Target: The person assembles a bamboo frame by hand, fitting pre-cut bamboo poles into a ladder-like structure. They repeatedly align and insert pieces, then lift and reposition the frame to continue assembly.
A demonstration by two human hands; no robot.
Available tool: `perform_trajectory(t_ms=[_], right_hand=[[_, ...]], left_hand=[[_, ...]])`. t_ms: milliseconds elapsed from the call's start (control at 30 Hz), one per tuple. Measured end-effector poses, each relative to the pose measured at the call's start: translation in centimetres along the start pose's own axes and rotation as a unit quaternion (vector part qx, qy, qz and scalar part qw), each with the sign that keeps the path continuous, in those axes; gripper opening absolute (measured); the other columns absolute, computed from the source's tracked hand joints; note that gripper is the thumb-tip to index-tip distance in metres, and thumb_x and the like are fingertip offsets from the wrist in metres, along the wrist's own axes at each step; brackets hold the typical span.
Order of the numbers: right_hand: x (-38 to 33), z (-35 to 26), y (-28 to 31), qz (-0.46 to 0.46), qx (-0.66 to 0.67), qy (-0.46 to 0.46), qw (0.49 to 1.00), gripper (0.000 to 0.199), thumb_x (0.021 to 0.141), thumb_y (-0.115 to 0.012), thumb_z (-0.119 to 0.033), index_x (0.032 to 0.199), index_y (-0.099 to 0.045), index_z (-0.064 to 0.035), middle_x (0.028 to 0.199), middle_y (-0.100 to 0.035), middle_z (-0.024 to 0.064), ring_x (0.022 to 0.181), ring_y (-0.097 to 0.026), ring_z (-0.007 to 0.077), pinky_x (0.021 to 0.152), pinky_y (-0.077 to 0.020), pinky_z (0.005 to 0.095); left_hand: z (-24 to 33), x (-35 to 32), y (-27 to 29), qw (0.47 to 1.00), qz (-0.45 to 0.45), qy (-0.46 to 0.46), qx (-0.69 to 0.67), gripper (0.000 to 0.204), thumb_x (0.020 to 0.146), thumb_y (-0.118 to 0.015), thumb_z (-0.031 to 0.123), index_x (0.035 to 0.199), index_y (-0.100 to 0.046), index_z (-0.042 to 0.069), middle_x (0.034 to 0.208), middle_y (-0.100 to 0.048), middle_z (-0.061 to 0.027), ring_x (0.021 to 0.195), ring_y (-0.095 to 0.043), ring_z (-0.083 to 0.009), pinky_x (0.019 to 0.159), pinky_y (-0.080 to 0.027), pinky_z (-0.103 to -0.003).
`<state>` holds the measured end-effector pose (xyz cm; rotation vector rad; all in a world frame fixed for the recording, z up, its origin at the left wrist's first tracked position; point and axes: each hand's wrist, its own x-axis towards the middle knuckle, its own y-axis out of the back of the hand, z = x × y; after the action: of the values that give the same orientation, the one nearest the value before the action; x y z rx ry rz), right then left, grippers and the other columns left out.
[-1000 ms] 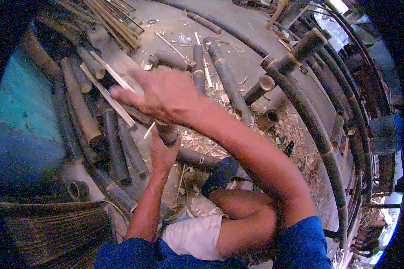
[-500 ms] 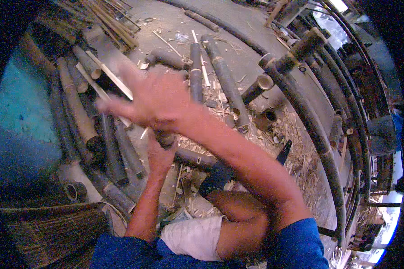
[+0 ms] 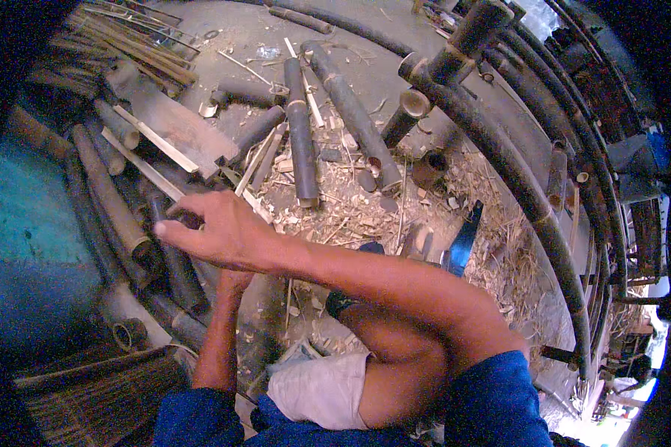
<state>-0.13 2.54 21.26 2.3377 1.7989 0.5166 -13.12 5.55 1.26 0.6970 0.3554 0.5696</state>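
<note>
My right arm reaches across to the left, in front of my left forearm. My right hand has its thumb and bent fingers apart, with a dark gap between them and nothing visible held. It hangs over dark bamboo poles lying at the left, the nearest a dark bamboo length. Of my left hand, only the part by the wrist shows, under the right hand. Its fingers are hidden, so what it may hold cannot be seen. Beyond the hands, a short dark bamboo piece lies on wood chips.
A tool with a shiny bluish blade lies right of my knee. A long curved bamboo pole runs down the right side. Split pale strips lie at the left, and a woven mat is at the lower left.
My right hand has moved down and left, its spread fingers now more bent. The dark bamboo piece seen in my left hand earlier is now out of sight. The view has shifted.
</note>
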Motion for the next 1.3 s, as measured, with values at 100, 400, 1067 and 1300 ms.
perform_trajectory(t_ms=[100, 400, 1067, 1300], right_hand=[[-0.4, 1.0, -0.5, 0.006, 0.020, -0.010, 1.000, 0.043, 0.089, -0.066, -0.045, 0.093, -0.075, -0.0034, 0.082, -0.072, 0.0192, 0.079, -0.072, 0.0317, 0.074, -0.0552, 0.0414], [0.2, 1.2, 0.2, -0.066, 0.027, 0.033, 0.997, 0.044, 0.088, -0.068, -0.047, 0.083, -0.075, -0.0036, 0.072, -0.069, 0.0164, 0.067, -0.069, 0.0278, 0.065, -0.0532, 0.0407], [-15.2, -0.7, 17.6, -0.093, -0.214, -0.268, 0.935, 0.050, 0.095, -0.066, -0.036, 0.131, -0.062, -0.0020, 0.115, -0.071, 0.0184, 0.103, -0.069, 0.0259, 0.091, -0.0527, 0.0383], [-19.0, 2.8, 16.4, -0.145, -0.163, -0.306, 0.927, 0.049, 0.096, -0.064, -0.037, 0.130, -0.062, -0.0015, 0.115, -0.071, 0.0219, 0.104, -0.070, 0.0323, 0.092, -0.0530, 0.0402]], left_hand=[[-0.3, 0.7, -1.1, 1.000, 0.023, 0.006, -0.004, 0.054, 0.099, -0.056, 0.036, 0.145, -0.042, 0.011, 0.137, -0.052, -0.0111, 0.130, -0.047, -0.0282, 0.112, -0.036, -0.044], [-1.2, -0.3, -4.3, 0.995, 0.095, 0.020, -0.037, 0.048, 0.095, -0.060, 0.032, 0.137, -0.050, 0.011, 0.132, -0.053, -0.0149, 0.128, -0.047, -0.0340, 0.108, -0.038, -0.047], [-10.1, 10.5, -5.1, 0.943, 0.120, 0.090, 0.298, 0.033, 0.088, -0.064, 0.025, 0.119, -0.065, 0.014, 0.115, -0.057, -0.0201, 0.104, -0.064, -0.0395, 0.085, -0.052, -0.051], [-14.2, 13.3, -7.4, 0.935, 0.073, 0.142, 0.315, 0.020, 0.093, -0.059, 0.019, 0.109, -0.067, 0.012, 0.103, -0.063, -0.0183, 0.088, -0.071, -0.0403, 0.071, -0.058, -0.053]])
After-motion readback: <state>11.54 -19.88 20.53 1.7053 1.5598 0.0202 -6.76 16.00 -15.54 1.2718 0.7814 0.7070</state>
